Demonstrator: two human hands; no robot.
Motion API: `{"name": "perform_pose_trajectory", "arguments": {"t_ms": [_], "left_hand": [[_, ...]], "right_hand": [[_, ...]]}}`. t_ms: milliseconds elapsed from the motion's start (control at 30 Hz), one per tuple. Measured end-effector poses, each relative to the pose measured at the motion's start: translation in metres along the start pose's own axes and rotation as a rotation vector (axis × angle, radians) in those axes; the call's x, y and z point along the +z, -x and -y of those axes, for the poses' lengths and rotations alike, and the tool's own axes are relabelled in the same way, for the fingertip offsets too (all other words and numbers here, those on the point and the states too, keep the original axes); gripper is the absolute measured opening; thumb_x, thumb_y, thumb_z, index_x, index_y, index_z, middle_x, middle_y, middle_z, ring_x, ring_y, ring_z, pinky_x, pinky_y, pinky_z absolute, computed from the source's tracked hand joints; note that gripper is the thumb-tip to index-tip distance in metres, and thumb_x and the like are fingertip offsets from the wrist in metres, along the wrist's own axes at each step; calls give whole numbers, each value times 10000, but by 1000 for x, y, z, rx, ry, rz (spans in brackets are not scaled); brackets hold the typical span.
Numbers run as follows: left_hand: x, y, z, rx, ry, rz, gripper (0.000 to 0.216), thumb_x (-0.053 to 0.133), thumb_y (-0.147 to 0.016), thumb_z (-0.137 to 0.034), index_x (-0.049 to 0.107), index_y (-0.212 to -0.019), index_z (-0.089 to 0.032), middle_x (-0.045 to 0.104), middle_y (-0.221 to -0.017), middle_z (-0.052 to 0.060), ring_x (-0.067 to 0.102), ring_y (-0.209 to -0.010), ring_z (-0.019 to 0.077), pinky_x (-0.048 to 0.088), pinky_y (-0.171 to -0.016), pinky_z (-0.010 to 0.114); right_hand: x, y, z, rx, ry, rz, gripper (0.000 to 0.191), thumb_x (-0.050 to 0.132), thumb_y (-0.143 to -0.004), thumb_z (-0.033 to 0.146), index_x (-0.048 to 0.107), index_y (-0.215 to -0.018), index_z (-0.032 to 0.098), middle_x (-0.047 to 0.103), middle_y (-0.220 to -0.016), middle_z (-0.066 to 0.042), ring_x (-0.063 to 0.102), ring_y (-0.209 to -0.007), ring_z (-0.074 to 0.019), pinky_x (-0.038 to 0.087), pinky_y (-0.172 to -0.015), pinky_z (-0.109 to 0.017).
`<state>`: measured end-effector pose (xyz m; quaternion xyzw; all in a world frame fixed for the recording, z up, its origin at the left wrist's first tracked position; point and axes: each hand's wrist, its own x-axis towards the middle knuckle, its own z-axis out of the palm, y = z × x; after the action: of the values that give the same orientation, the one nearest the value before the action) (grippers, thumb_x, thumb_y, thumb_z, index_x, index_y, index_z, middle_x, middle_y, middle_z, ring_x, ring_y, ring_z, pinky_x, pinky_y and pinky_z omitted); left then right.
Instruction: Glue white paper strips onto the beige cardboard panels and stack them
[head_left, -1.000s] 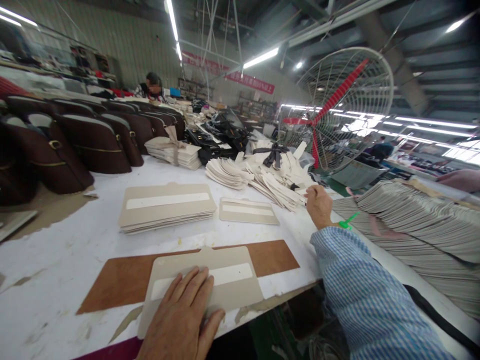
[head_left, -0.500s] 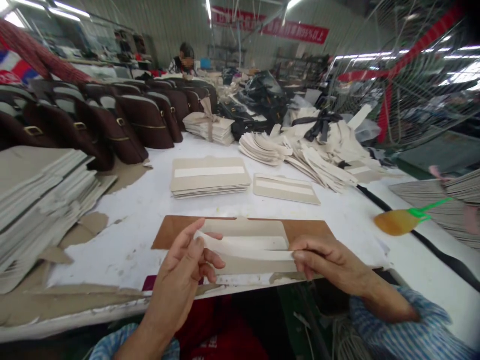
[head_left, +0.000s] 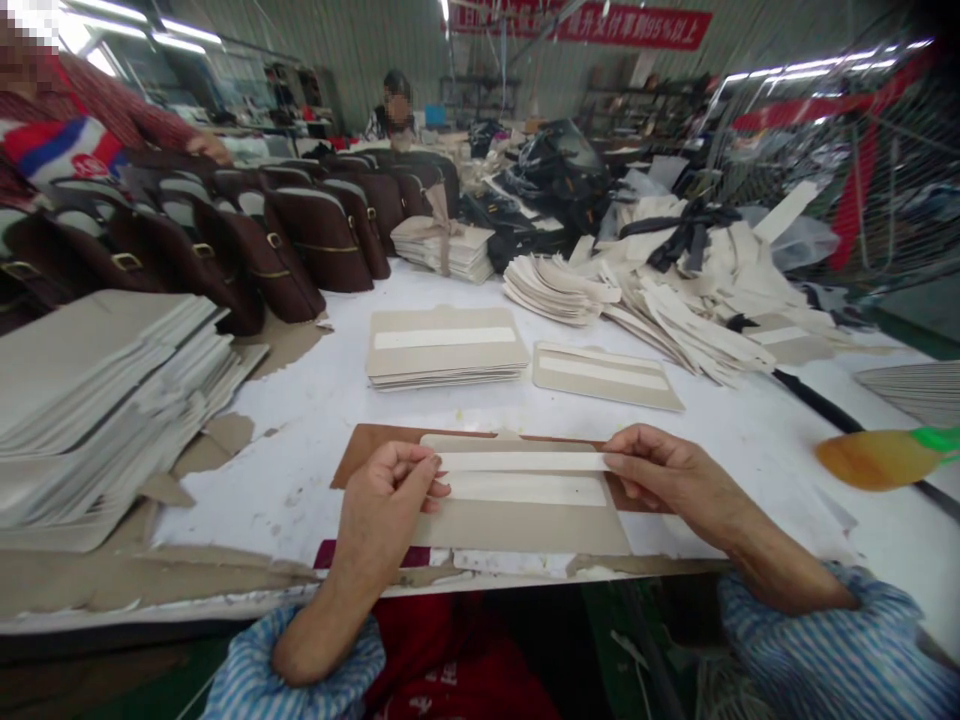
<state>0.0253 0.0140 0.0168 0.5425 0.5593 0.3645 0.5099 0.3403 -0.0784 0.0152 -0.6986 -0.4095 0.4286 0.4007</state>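
Between my two hands a narrow white strip is stretched level over the upper part of a beige panel. My left hand pinches the strip's left end, and my right hand pinches its right end. A wider white band lies across the panel just below the strip. Under the panel is a brown board, partly covered. Whether the strip touches the panel I cannot tell. Behind it sit a stack of beige panels with a white band on top and a smaller beige panel.
Tall stacked grey-beige boards stand at left, below rows of dark brown bags. Fanned beige strips lie at the back right. An orange-and-green fly swatter lies right, near a fan. A person's hand is behind the bags.
My left hand has closed its fingers on the strip's left end. Both hands have carried the strip away from me, from the panel's lower half to its upper part, pulling it straight.
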Motion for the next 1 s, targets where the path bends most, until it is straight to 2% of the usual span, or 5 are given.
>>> {"name": "perform_pose_trajectory", "arguments": {"t_ms": [233,433,633,800,1000], "left_hand": [[-3,-19,3,321,-474,-150,197,592,-823,-397,702,-756,-248,749,-809,15,687,-808,218,516,-807,368],[1,-25,8,307,-580,-192,96,624,-852,-296,696,-876,-237,736,-847,23,682,-824,238,500,-811,391],[3,-24,15,432,-698,-257,363,678,-842,-221,615,-1199,-202,659,-932,21,665,-825,228,542,-758,375],[1,-21,16,451,-665,-281,296,680,-852,-199,585,-1132,-209,613,-933,0,613,-710,175,536,-705,341],[3,-19,15,432,-729,-249,239,681,-871,-173,595,-1089,-220,629,-977,31,648,-843,217,540,-768,361]], "right_hand": [[13,-19,7,-75,105,-162,356,798,-704,547,699,-744,207,591,-580,25,501,-526,-120,395,-533,-260],[22,-20,-4,-120,225,-188,371,736,-750,586,695,-811,222,695,-704,-18,588,-604,-168,429,-550,-283],[24,-20,-8,-136,341,-215,355,674,-783,585,691,-832,235,678,-670,-13,596,-567,-183,449,-519,-294],[24,-18,-9,-128,431,-217,385,659,-809,621,692,-848,240,683,-664,-18,596,-544,-189,442,-497,-302],[23,-16,-8,-111,482,-227,416,632,-802,656,693,-865,249,694,-679,-35,588,-523,-200,430,-477,-320]]}}
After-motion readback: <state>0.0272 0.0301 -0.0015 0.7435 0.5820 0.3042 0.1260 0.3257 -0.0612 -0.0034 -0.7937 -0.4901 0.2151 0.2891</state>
